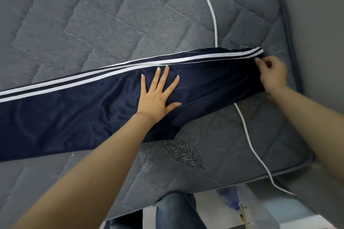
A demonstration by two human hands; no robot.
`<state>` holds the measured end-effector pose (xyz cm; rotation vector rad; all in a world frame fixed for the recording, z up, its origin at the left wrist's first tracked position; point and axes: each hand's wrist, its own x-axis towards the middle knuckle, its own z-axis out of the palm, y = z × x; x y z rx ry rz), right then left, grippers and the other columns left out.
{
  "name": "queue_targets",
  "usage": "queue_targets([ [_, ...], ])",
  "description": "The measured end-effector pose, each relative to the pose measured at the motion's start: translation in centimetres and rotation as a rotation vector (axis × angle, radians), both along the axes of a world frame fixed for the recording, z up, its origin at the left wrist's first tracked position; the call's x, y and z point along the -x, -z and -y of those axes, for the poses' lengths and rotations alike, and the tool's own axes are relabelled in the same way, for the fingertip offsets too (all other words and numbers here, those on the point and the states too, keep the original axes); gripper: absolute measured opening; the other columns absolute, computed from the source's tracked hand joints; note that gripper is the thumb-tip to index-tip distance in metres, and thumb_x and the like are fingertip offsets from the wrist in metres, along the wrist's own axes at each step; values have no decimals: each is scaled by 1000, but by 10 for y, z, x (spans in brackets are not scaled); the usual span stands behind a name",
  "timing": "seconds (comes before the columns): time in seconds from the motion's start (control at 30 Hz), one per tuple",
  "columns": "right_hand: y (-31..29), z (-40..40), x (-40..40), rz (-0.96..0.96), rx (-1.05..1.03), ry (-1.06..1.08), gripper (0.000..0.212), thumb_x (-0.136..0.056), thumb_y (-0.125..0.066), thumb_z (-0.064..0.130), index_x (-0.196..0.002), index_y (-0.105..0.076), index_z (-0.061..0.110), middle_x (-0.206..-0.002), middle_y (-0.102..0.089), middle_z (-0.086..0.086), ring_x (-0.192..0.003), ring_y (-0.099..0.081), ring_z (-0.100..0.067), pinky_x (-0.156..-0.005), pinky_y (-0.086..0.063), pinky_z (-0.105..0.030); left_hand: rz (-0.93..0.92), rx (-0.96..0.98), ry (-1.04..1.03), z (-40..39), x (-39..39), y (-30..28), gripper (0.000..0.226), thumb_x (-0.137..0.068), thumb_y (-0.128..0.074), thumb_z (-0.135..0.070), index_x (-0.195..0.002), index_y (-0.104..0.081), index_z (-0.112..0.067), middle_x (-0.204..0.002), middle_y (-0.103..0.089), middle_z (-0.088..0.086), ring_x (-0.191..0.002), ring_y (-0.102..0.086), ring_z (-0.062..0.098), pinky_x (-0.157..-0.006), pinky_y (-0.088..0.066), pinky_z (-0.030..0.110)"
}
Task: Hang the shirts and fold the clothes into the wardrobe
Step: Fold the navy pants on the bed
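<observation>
1. We lose the navy track pants (74, 109) past the left edge.
2. The pants cover part of the white cord (214, 22).
3. Our right hand (272, 74) hides the pants' end.

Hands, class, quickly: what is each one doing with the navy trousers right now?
Left hand: open, fingers spread, pressing flat on the navy trousers.
Right hand: closed, pinching the trousers' end by the white stripes.
</observation>
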<state>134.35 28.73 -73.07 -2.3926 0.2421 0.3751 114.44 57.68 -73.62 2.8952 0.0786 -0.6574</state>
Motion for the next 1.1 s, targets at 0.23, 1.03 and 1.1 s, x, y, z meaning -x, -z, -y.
queue_targets([
  [0.23,-31,-2,32,-121,-221,328,38,-82,-75,41,-104,-61,13,-100,-62,0,-80,-55,-1,-67,-43,-6,196,558,-1149,51,73,-66,27,-84,-73,-25,-104,-58,-13,-108,-54,2,-95,-55,15,-89,-46,36],
  [1.03,-99,-56,81,-505,-1325,745,37,-85,-55,9,-121,-63,11,-130,-62,-10,-124,-56,-30,-105,-42,-48,212,697,-1482,18,5,-67,30,-89,-66,-38,-103,-59,-12,-101,-60,1,-90,-57,13,-89,-46,28],
  [1.1,-110,-64,84,-500,-1324,688,40,-87,-54,10,-127,-59,11,-135,-58,-10,-127,-53,-29,-108,-39,-47,21,714,-1304,0,6,-60,36,-97,-52,-41,-108,-64,-9,-111,-63,6,-102,-59,17,-95,-45,31],
])
